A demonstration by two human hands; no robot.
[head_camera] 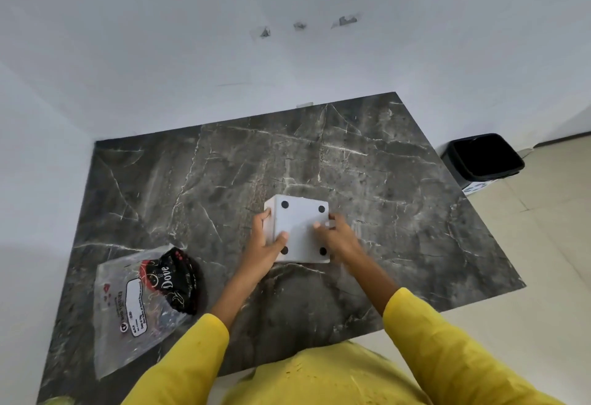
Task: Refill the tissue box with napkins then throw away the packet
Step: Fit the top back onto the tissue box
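A white cube-shaped tissue box [302, 228] sits upside down on the dark marble table [224, 180], its base up with round black feet at the corners. My left hand [267, 243] grips its left side, thumb on the base. On the box's right edge rests my right hand [339, 235], fingers pressing the base panel. A flat clear plastic packet [140, 305] with black and red print lies at the table's front left, apart from both hands. No napkins are visible.
A black waste bin [483, 158] stands on the tiled floor beyond the table's right edge. White walls border the table at the back and left. My yellow sleeves cross the table's near edge.
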